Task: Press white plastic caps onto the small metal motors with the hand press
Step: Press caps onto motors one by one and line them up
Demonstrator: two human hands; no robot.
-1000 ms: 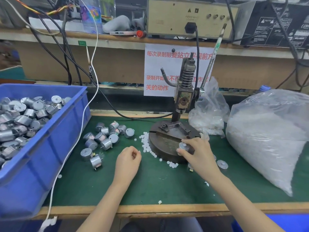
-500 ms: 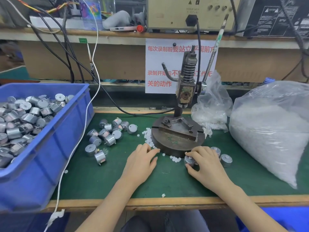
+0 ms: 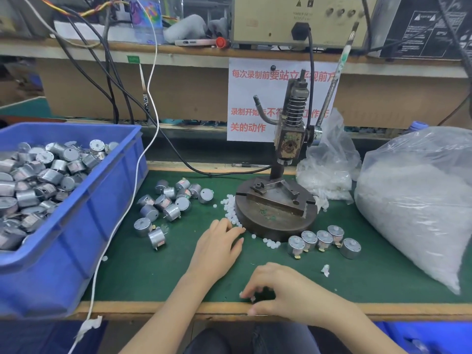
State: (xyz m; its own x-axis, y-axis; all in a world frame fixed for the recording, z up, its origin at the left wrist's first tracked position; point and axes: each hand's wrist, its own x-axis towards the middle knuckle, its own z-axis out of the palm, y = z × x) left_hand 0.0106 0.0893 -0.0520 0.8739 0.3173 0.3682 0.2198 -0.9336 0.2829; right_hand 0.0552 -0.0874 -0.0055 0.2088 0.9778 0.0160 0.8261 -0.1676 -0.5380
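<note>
The hand press (image 3: 290,139) stands on its round metal base (image 3: 274,221) with nothing under the ram. White caps (image 3: 231,209) lie scattered along the base's left and front rim. My left hand (image 3: 217,249) lies flat on the mat, its straight fingers touching those caps. My right hand (image 3: 286,290) hovers at the table's front edge, fingers curled down over a tiny white bit (image 3: 252,299). Whether it pinches the bit is unclear. Several motors with caps (image 3: 324,240) stand in a row right of the base. Loose motors (image 3: 168,203) lie to its left.
A blue bin (image 3: 76,226) full of motors fills the left side. A large bag of white caps (image 3: 419,200) sits at the right, a smaller bag (image 3: 329,169) behind the press. Black and white cables (image 3: 143,154) hang across the back and left.
My right hand let go of a motor beside the row and drew back to the table's front edge. My left hand stays at the caps by the base.
</note>
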